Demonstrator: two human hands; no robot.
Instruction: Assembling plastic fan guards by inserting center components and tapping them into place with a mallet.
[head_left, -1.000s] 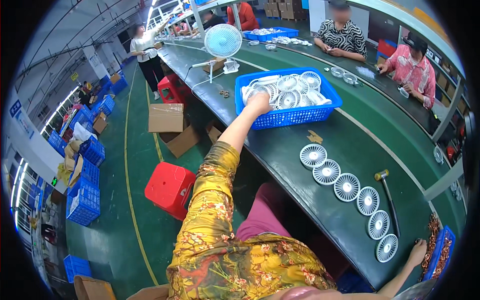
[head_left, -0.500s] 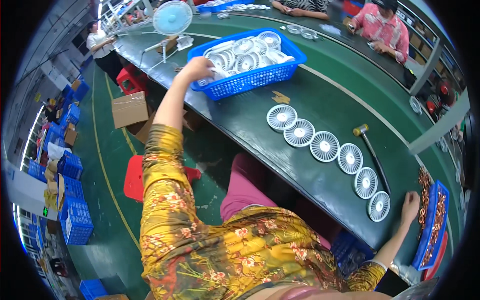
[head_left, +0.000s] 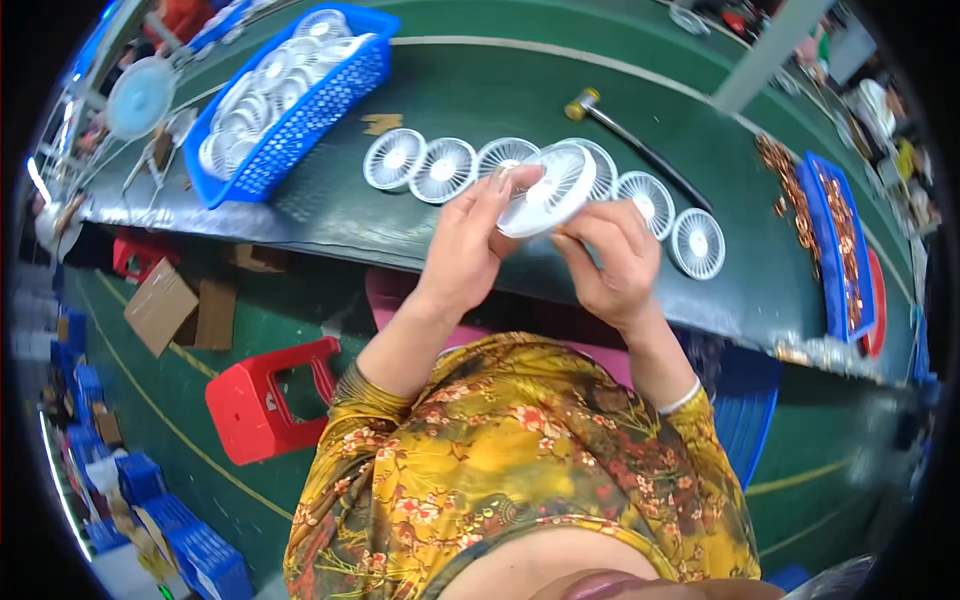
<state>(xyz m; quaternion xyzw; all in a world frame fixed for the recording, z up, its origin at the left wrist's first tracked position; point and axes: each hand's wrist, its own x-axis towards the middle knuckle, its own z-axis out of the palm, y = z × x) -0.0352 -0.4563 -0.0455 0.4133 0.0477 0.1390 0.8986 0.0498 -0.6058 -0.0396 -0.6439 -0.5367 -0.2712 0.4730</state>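
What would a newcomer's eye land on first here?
Likely the round white fan grille held between the left grip and right grip at centre. Beyond it, similar grilles form a bowed row on the green worktable, a yellow-headed hammer behind. A blue perforated basket stands upper left, a blue tray of copper-coloured parts at right.

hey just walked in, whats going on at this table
The person's left hand holds a white, round, slotted plastic fan cover, tilted above the dark green table, with the right hand at its edge. Six similar white covers lie in a row. A black-handled, yellow-headed hammer lies behind the row, a blue plastic basket of white fan parts to the left.
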